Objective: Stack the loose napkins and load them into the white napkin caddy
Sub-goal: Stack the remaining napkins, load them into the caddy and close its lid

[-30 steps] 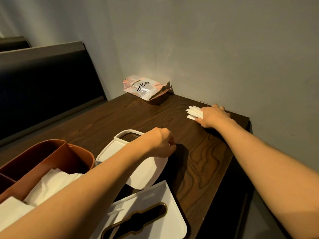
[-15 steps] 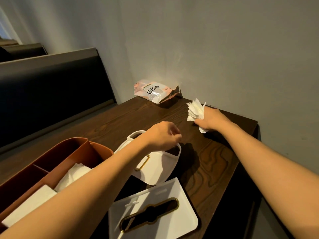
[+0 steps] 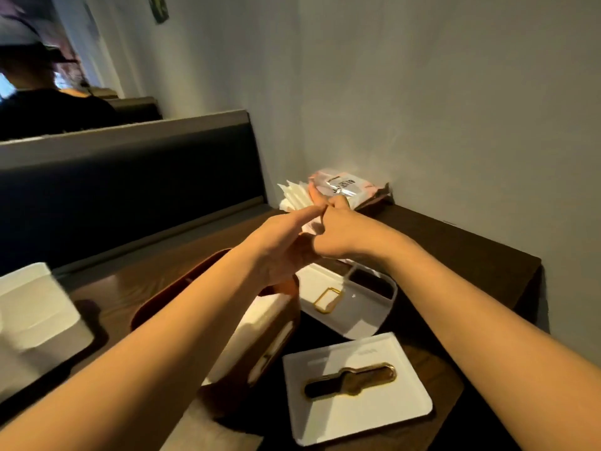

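A stack of white napkins [image 3: 294, 197] is held up over the table, its fanned edges poking above both hands. My right hand [image 3: 341, 237] grips the stack from the right with curled fingers. My left hand [image 3: 281, 245] lies against its left side, one finger stretched straight along the napkins. Just below the hands stands the white napkin caddy [image 3: 364, 315], open at the top, with a gold frame on its front. Its white lid [image 3: 357, 415] with a gold-rimmed slot lies flat near the table's front edge.
A brown divided organiser [image 3: 279, 336] holding more white napkins [image 3: 260, 317] sits under my left forearm. There is a white box [image 3: 35, 307] at far left and a plastic packet [image 3: 349, 187] against the wall. A booth back [image 3: 130, 177] borders the table; a person sits beyond it.
My right hand lifted the napkins off the table's right side and carried them left. My left hand left the caddy and rose to meet the stack. The camera view shifted left.
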Tool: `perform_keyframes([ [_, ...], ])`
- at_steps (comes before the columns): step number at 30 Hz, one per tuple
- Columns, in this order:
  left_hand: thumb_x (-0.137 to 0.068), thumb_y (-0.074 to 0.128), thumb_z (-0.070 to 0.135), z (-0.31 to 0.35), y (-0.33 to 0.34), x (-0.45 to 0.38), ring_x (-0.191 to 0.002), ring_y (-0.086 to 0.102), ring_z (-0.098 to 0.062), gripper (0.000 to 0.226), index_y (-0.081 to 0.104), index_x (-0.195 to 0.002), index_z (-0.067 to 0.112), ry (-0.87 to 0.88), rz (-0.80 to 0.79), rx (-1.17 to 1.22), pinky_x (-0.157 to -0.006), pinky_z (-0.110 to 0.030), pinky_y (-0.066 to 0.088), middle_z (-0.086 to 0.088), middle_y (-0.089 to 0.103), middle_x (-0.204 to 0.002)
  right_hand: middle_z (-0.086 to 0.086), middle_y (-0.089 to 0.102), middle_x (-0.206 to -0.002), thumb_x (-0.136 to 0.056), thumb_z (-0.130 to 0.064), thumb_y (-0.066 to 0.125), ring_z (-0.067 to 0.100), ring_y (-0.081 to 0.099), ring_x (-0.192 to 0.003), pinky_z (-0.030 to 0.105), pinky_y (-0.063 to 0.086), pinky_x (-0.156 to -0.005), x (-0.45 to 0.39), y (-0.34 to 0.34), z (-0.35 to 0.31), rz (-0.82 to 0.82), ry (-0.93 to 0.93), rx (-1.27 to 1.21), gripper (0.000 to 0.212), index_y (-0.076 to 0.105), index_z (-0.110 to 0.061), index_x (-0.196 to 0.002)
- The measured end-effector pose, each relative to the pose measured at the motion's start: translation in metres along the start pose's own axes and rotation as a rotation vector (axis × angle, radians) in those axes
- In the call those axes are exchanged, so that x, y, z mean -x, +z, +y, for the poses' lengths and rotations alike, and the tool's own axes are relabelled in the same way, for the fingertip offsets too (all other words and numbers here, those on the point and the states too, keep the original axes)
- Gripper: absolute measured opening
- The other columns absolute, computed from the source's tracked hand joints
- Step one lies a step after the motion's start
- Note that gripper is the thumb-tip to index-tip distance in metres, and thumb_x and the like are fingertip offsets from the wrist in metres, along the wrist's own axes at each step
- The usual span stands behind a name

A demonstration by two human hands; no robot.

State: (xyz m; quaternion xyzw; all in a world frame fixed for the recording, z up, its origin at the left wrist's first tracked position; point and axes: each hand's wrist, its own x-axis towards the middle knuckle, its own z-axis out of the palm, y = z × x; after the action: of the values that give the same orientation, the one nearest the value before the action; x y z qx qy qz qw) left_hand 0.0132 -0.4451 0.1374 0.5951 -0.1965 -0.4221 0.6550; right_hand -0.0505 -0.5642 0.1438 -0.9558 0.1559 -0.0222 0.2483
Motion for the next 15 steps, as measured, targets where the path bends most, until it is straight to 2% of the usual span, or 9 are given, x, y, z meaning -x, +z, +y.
perform_keyframes([
  [2, -0.101, 0.060, 0.036, 0.005, -0.019, 0.019, -0.100, 0.065, -0.028, 0.017, 0.066, -0.106, 0.021, 0.035, 0.083, -0.019, -0.089, -0.038, 0.055, -0.016, 0.072, -0.111, 0.006, 0.004, -0.162, -0.091, -0.036, 0.056, 0.046, 0.025, -0.147, 0.052, 0.032, -0.118, -0.002, 0.008, -0.027, -0.055, -0.056, 0.044, 0.100, -0.020, -0.040, -0.156],
  [3, -0.102, 0.060, 0.035, 0.010, -0.045, 0.037, -0.102, 0.067, -0.028, 0.016, 0.066, -0.106, 0.021, 0.075, 0.160, -0.017, -0.089, -0.039, 0.055, -0.015, 0.073, -0.116, 0.004, 0.006, -0.160, -0.093, -0.041, 0.057, 0.046, 0.022, -0.147, 0.051, 0.030, -0.119, -0.007, 0.017, -0.055, -0.084, -0.129, 0.073, 0.099, -0.018, -0.038, -0.157],
  [5, -0.101, 0.060, 0.034, 0.014, -0.064, 0.054, -0.106, 0.073, -0.027, 0.018, 0.067, -0.111, 0.019, 0.124, 0.237, -0.016, -0.090, -0.040, 0.059, -0.014, 0.074, -0.119, 0.000, 0.011, -0.157, -0.092, -0.052, 0.060, 0.041, 0.032, -0.141, 0.046, 0.035, -0.115, -0.006, 0.020, -0.069, -0.119, -0.186, 0.053, 0.095, -0.006, -0.040, -0.159],
  [8, -0.103, 0.058, 0.030, 0.020, -0.096, 0.084, -0.109, 0.071, -0.029, 0.028, 0.062, -0.125, 0.014, 0.169, 0.301, -0.032, -0.091, -0.043, 0.061, -0.017, 0.071, -0.122, -0.004, 0.020, -0.155, -0.090, -0.062, 0.062, 0.030, 0.043, -0.133, 0.038, 0.043, -0.105, -0.008, 0.024, -0.096, -0.148, -0.255, -0.213, 0.077, 0.019, -0.050, -0.153],
  [10, -0.103, 0.058, 0.030, 0.022, -0.135, 0.123, -0.107, 0.069, -0.028, 0.032, 0.056, -0.130, 0.015, 0.176, 0.401, -0.072, -0.081, -0.038, 0.062, -0.015, 0.068, -0.121, -0.003, 0.035, -0.151, -0.088, -0.061, 0.065, 0.022, 0.051, -0.127, 0.039, 0.052, -0.100, -0.011, 0.039, -0.139, -0.211, -0.256, -0.484, 0.074, 0.029, -0.043, -0.150],
  [12, -0.101, 0.059, 0.032, 0.022, -0.159, 0.152, -0.112, 0.066, -0.028, 0.039, 0.053, -0.137, 0.016, 0.168, 0.437, -0.111, -0.082, -0.038, 0.060, -0.013, 0.065, -0.124, 0.002, 0.055, -0.137, -0.089, -0.054, 0.068, 0.019, 0.062, -0.117, 0.044, 0.057, -0.096, -0.010, 0.054, -0.170, -0.258, -0.180, -0.726, 0.073, 0.030, -0.035, -0.148],
  [13, -0.101, 0.059, 0.031, 0.021, -0.165, 0.159, -0.113, 0.065, -0.028, 0.039, 0.053, -0.137, 0.016, 0.176, 0.438, -0.131, -0.083, -0.037, 0.060, -0.012, 0.064, -0.125, 0.003, 0.059, -0.130, -0.091, -0.051, 0.067, 0.020, 0.064, -0.112, 0.045, 0.058, -0.095, -0.010, 0.060, -0.177, -0.257, -0.160, -0.760, 0.068, 0.033, -0.030, -0.147],
  [15, -0.102, 0.057, 0.030, 0.017, -0.179, 0.182, -0.112, 0.065, -0.026, 0.032, 0.055, -0.131, 0.018, 0.197, 0.471, -0.163, -0.080, -0.033, 0.060, -0.009, 0.064, -0.123, 0.004, 0.061, -0.122, -0.097, -0.050, 0.061, 0.021, 0.063, -0.109, 0.043, 0.058, -0.092, -0.007, 0.079, -0.200, -0.271, -0.214, -0.627, 0.048, 0.045, -0.024, -0.135],
])
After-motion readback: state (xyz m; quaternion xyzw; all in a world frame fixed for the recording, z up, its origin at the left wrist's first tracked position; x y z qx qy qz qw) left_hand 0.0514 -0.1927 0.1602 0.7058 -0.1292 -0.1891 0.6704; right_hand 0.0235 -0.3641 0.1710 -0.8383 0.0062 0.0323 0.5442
